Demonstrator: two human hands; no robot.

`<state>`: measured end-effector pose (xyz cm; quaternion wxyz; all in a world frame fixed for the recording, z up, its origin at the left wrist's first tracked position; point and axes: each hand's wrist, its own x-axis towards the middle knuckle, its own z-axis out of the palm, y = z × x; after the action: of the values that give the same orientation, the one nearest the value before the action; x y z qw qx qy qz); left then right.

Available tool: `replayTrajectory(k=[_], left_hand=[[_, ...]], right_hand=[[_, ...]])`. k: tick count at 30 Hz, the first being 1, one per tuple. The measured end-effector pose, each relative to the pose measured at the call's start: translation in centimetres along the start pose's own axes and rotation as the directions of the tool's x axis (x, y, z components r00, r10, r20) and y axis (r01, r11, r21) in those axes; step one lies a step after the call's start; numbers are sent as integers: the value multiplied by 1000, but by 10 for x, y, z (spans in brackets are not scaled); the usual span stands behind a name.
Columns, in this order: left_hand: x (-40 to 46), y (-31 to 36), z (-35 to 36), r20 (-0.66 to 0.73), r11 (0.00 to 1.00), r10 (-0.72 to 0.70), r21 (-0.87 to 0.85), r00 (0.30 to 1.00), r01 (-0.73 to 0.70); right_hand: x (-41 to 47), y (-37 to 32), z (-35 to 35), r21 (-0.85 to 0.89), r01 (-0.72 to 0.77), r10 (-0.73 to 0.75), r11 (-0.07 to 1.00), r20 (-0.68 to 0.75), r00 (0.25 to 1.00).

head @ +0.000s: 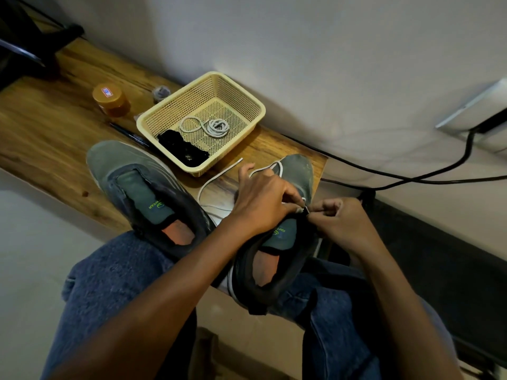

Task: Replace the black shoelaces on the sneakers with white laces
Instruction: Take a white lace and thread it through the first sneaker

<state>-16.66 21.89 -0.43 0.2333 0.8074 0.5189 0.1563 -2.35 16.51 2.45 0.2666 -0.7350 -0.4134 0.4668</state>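
Observation:
Two grey-green sneakers lie on the wooden table, heels toward me. The left sneaker [137, 187] has no lace in it. Over the right sneaker [297, 174] my left hand [263, 198] pinches a white lace [219, 176] at an eyelet. My right hand [340, 218] pinches the same lace's tip from the right side. The lace's loose part trails left across the table between the shoes. A beige mesh basket [241, 97] behind the shoes holds a coiled white lace [216, 127] and a bundle of black laces [183, 149].
An orange-lidded jar [109, 98] and a small dark object [161, 93] stand behind the basket, with a black pen [129, 134] beside it. A black cable [411, 174] runs along the wall on the right. My knees in blue jeans [109, 270] sit under the table's near edge.

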Motion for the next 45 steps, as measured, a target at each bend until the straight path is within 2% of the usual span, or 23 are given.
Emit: replayTrajectory(k=[3,9,19,30,35,41,45], left_hand=[[-1,-2,-2,46,1000,8,-21,999,-7],[-3,-1,4,-17,989,-37,-144,999,35],[-3,2,6,1,973,-32,-230,999,31],[-4,4,7,-14,978,-36,-206,999,33],[-5,4,8,3,970,-56,-235,998,55],[-6,6,8,-18,989,-30,-147,999,27],[-6,4,7,-4,982,-30,-189,1000,28]], right_hand=[[1,0,0,17,-14,14,1000,9,1000],[2,0,1,16,-15,15,1000,12,1000],[3,1,2,37,-12,12,999,-10,1000],[8,7,3,-70,0,-3,998,-31,1000],[7,5,5,-74,5,-7,997,-28,1000],[6,4,6,-82,33,-36,996,-28,999],[6,3,7,-56,11,-12,998,-23,1000]])
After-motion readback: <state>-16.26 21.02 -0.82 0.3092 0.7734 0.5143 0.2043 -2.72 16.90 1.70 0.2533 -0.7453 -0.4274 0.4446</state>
